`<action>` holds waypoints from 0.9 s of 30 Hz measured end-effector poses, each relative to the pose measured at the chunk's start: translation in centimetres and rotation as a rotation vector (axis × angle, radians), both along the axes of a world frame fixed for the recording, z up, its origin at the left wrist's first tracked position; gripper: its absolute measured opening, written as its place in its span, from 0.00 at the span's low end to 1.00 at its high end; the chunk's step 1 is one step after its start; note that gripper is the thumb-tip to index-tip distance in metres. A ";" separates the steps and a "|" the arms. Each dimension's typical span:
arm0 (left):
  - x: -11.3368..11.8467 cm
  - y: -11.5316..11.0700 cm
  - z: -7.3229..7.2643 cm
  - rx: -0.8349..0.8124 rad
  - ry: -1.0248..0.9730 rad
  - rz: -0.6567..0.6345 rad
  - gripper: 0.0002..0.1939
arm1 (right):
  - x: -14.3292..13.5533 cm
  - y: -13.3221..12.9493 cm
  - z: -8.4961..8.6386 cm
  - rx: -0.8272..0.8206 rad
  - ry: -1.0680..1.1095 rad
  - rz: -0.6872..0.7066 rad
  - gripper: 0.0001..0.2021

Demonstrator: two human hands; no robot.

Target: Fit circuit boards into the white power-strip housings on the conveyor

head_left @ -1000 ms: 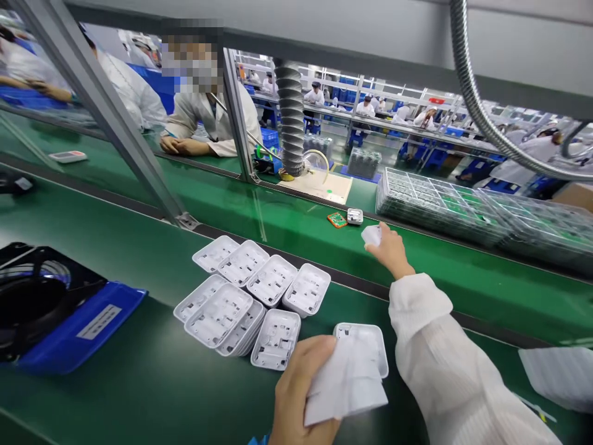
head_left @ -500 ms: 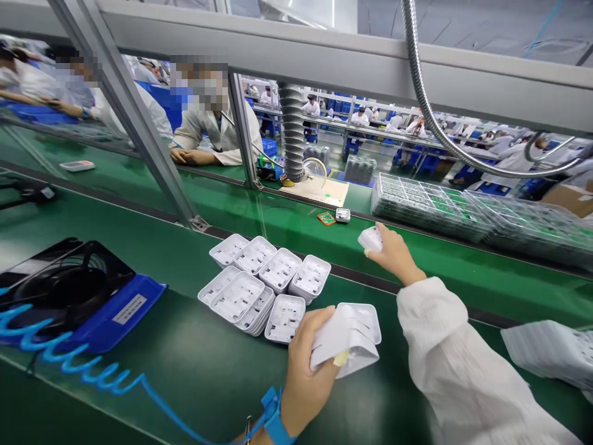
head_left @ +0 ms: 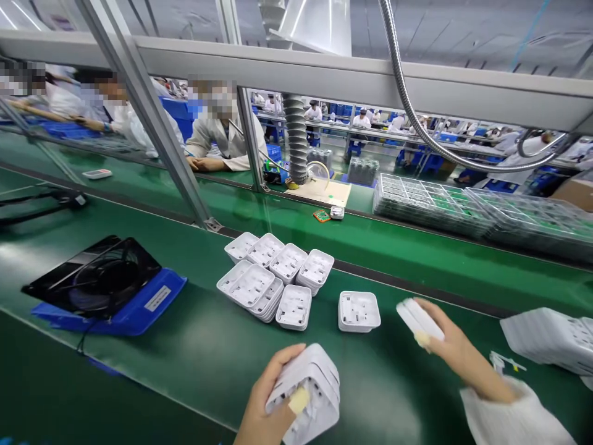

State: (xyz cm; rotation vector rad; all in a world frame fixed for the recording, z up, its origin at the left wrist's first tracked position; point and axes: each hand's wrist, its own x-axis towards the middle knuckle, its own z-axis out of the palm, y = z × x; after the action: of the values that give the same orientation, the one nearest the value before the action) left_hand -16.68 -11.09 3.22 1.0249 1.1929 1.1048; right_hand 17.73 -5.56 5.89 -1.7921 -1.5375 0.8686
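Note:
My left hand (head_left: 273, 395) is closed round a small stack of white plastic housings (head_left: 319, 377), held tilted low in front of me, a yellowish cover on the thumb. To the right, above the green bench, my right hand (head_left: 451, 346) grips a white plastic housing (head_left: 417, 318) edge-on; it may be more than one. A short pile of housings (head_left: 359, 309) sits on the bench between and beyond my hands. Left of it stand several more piles of open white housings (head_left: 252, 284), their inner sides facing up.
A black fan (head_left: 109, 278) rests on a blue tray (head_left: 164, 290) at left. Leaning housings (head_left: 546, 340) stand at far right. Across the green belt (head_left: 278, 213) lie a circuit board (head_left: 321, 216) and clear trays (head_left: 417, 198). A metal frame (head_left: 324, 68) crosses above; a person (head_left: 222, 136) sits opposite.
My right hand has come back from over the belt, toward me and right, with the white housing. My left hand has moved down and left with its stack, uncovering the short pile.

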 end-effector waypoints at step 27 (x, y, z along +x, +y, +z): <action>0.8 -0.8 -1.9 0.289 0.824 0.158 0.24 | -6.7 -11.3 -7.3 -0.372 1.344 -0.026 0.27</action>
State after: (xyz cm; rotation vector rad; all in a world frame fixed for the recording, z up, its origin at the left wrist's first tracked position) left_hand -15.88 -11.89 1.28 1.7271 1.8153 1.0147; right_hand 11.00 -16.83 -1.41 -0.9156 -0.4649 1.8684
